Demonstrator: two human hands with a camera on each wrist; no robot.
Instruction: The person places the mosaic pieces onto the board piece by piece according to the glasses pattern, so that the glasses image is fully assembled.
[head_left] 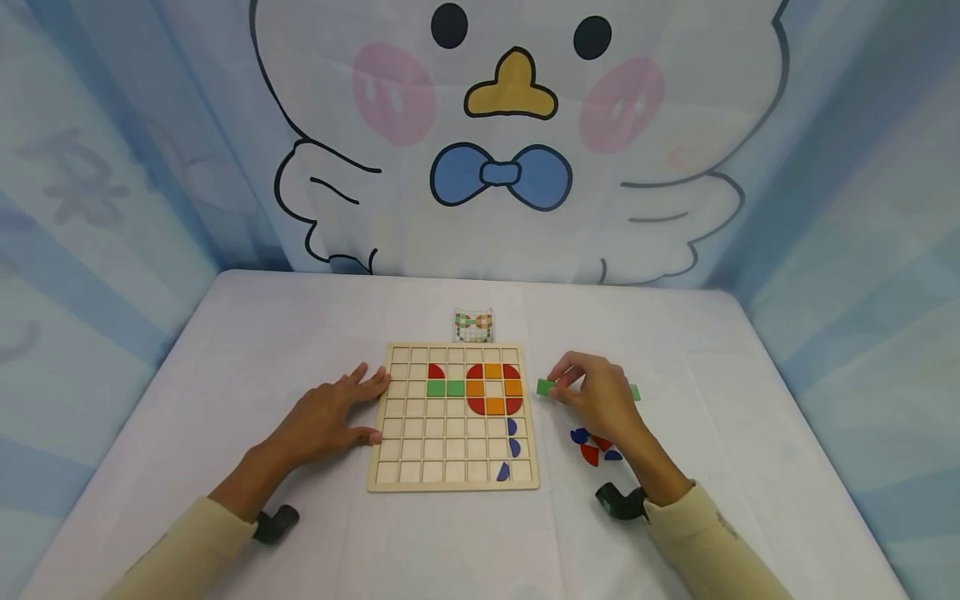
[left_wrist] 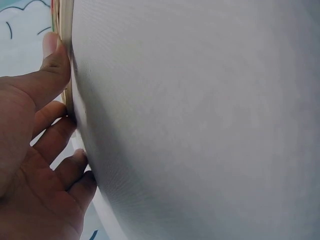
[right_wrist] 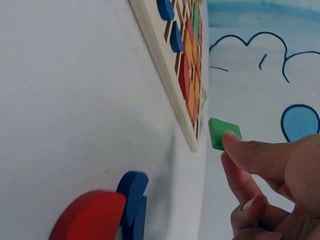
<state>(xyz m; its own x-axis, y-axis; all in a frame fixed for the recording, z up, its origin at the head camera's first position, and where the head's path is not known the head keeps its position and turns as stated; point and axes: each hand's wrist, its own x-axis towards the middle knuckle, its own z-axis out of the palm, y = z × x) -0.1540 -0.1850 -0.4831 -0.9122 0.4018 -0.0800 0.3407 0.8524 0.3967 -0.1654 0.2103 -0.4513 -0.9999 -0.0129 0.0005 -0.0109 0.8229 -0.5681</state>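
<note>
My right hand [head_left: 596, 396] pinches a green square tile [right_wrist: 222, 133] between thumb and fingers, just right of the wooden grid board [head_left: 433, 450]. In the right wrist view the tile is held up above the table. My left hand [head_left: 326, 421] touches the board's left edge, its fingers spread and the thumb lower down. On the grid, red quarter-circles and orange squares [head_left: 495, 406] form a ring around a bare cell. Left of it lie two green squares [head_left: 455, 388] with a red quarter-circle [head_left: 436, 372] above. Three blue pieces [head_left: 514, 447] sit in the lower right cells.
Loose red [head_left: 589, 454] and blue pieces [head_left: 613, 456] lie below my right hand. Another green piece [head_left: 635, 392] shows partly behind that hand. A small pattern card [head_left: 473, 325] stands at the board's far edge. A printed curtain [head_left: 502, 233] hangs behind the table.
</note>
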